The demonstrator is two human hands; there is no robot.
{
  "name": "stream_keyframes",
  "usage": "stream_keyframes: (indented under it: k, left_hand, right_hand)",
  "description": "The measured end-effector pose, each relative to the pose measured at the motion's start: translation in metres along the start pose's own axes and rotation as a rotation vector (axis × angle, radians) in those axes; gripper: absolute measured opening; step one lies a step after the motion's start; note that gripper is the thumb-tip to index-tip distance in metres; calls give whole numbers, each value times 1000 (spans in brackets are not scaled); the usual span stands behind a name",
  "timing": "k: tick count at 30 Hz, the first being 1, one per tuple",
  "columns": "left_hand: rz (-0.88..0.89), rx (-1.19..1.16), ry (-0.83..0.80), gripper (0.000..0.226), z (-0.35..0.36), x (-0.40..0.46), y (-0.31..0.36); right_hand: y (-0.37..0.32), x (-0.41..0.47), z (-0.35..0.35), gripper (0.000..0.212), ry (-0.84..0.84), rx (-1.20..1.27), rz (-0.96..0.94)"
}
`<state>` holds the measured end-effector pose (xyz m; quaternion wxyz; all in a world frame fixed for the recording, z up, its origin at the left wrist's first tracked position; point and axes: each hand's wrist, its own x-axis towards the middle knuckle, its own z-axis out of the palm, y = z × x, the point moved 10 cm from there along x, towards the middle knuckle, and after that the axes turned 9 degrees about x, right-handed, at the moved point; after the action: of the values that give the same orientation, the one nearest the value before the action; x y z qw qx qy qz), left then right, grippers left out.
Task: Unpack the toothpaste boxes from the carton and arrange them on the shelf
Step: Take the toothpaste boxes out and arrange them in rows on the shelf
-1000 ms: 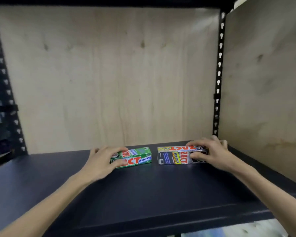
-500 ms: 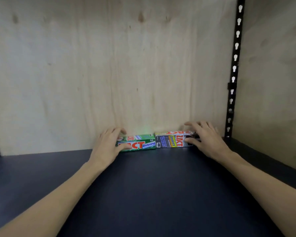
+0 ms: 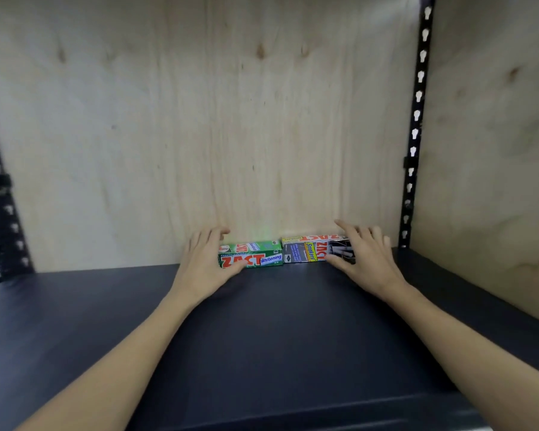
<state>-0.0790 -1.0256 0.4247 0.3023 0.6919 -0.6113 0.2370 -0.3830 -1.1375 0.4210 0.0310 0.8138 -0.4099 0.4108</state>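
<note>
Pale wood makes the back wall (image 3: pixel 199 126) and the right side wall of this shelf, and the shelf board (image 3: pixel 277 337) is dark and flat. Black metal posts with little holes stand at the left and at the right back corner (image 3: pixel 416 119). Two toothpaste boxes lie on their long sides at the very back, right up against the wood. The green box (image 3: pixel 255 258) is on the left and the grey and black box (image 3: pixel 315 250) is on the right, and their ends touch in a row. The left hand (image 3: pixel 204 262) rests on the left end of the green box, with its grip loose and the fingers spread, not pinching. The right hand (image 3: pixel 364 258) covers the right end of the grey box, fingers over the top and thumb at the front, so its grip looks lightly wrapped on the box. The carton is not in view. I think both boxes are nearly in place. If a hand pulls away too fast, a finger could drag a box and make the row crooked. A hard push could also squash a thin card end against the wall.
</note>
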Motion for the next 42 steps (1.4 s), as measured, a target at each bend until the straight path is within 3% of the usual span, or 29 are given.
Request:
stream_keyframes:
  k: [7,14,16,17,18,19,22,25,29,34,38,42]
  left_hand:
    - [-15,-109,-70,81,-43,-58,35]
    - [41,-137,-136,70,-93,-121,77]
    - [12,-127,-172,54,-107,-159,92]
    - [-75,-75,-246,45,-111,-227,88]
    - [-128,-51,-217,40,-124,-296,87]
    - [-84,16,-106,42,-127,-307,94]
    - [-67,9,-40,65,-109,-384,103]
    - [-267,-146,-31,63,-99,-416,92]
    - [-407,-128,-139,60,-61,-468,63]
    - [-650,-147,-455,55,20,-593,20]
    - [-732,-138,-611,59,61,-657,4]
    - [-848,-159,-789,70,102,-708,0]
  right_hand:
    - [-54,-56,-31,68,-25,155,-26]
    - [-109,-118,-69,68,-23,348,-55]
    - [-132,-161,-79,60,16,448,-34]
    - [-154,-222,-66,57,-50,453,-9]
    - [-179,-287,-61,54,-65,498,-6]
    - [-183,-298,-68,53,-2,537,-3]
    - [-191,-370,-46,58,62,569,46]
    - [-177,-401,-35,61,111,585,158]
    - [-164,-439,-3,65,57,610,294]
    - [-149,-550,84,67,-226,510,421]
    - [-132,-619,140,70,-452,443,523]
    - [-120,-677,185,92,-670,353,742]
